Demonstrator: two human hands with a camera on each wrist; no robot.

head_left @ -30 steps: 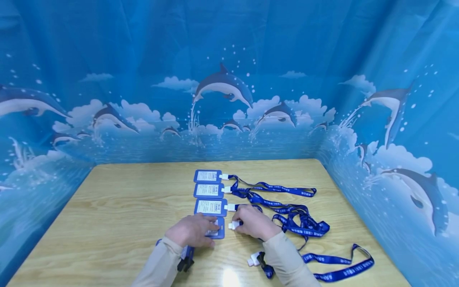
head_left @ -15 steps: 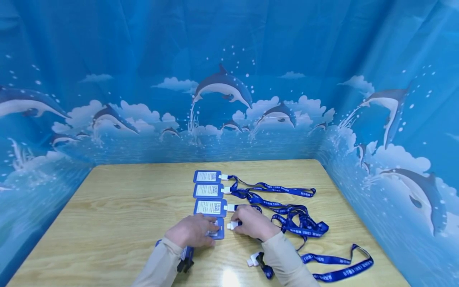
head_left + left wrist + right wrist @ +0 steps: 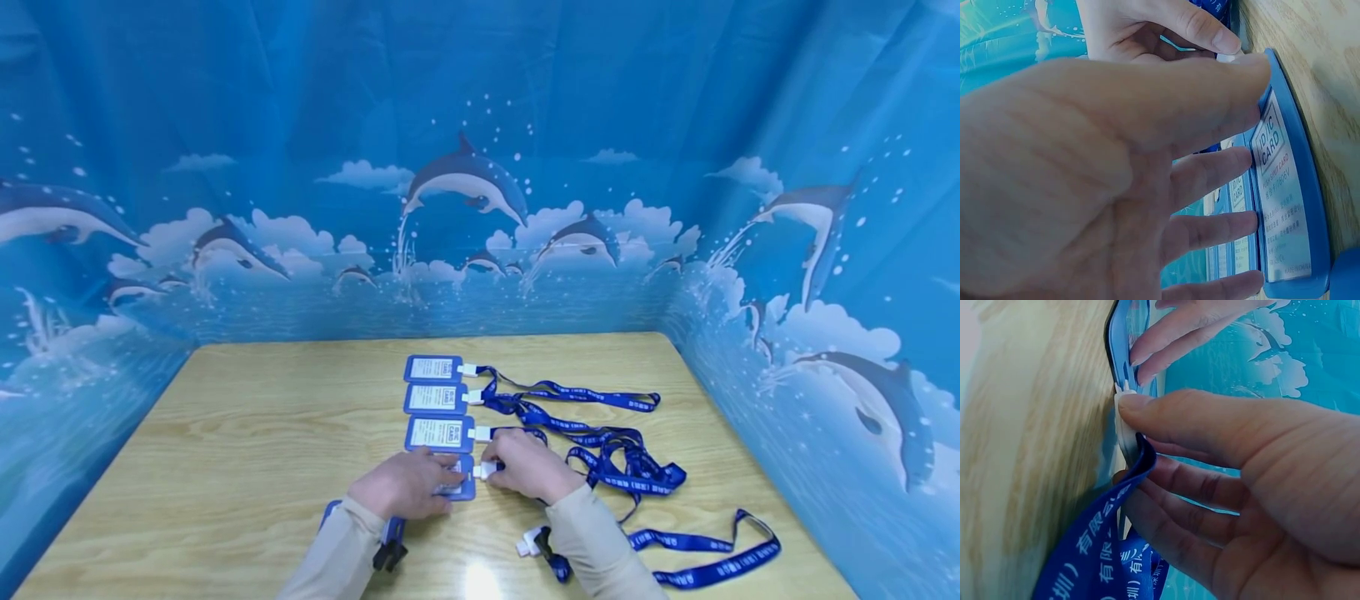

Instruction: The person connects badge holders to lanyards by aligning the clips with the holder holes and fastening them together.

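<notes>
My left hand holds a blue badge holder at the near end of a column of holders, fingertips along it and thumb near its slotted end. Its white card reads "ID/IC CARD". My right hand pinches the white plastic clip of a blue lanyard between thumb and fingers. The clip's tip is right at the holder's slot. From the clip the printed strap hangs down past my fingers.
Three blue badge holders with clips attached lie farther back, their lanyards running right in loose loops. Another lanyard with a white clip lies near right. Dark blue holders lie partly under my left forearm. Dolphin-print curtains surround the table.
My left hand has shifted slightly right with the badge holder, bringing its slotted end up to the clip's tip. My right hand has barely moved.
</notes>
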